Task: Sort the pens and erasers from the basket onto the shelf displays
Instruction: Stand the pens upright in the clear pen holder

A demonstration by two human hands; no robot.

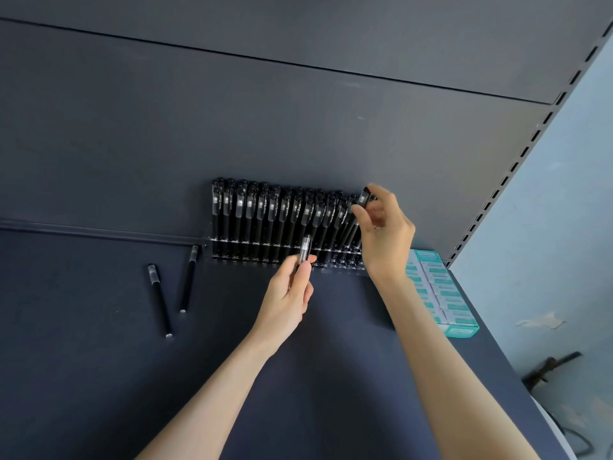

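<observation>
A clear pen rack [285, 257] stands against the dark back panel, filled with several black pens [265, 214] standing upright. My right hand [384, 234] pinches the cap end of a black pen [363, 197] at the rack's right end; that pen leans in the rack. My left hand [288, 293] grips another black pen [305, 249] with a clear cap, held upright just in front of the rack's middle. Two loose black pens [159, 298] [189, 278] lie on the shelf to the left. A teal box of erasers [441, 293] sits at the right of the rack.
The dark shelf board [99, 376] stretches toward me below my arms. A slotted upright [517, 161] runs along the right side, with a pale blue wall [564, 227] beyond it. The basket is out of view.
</observation>
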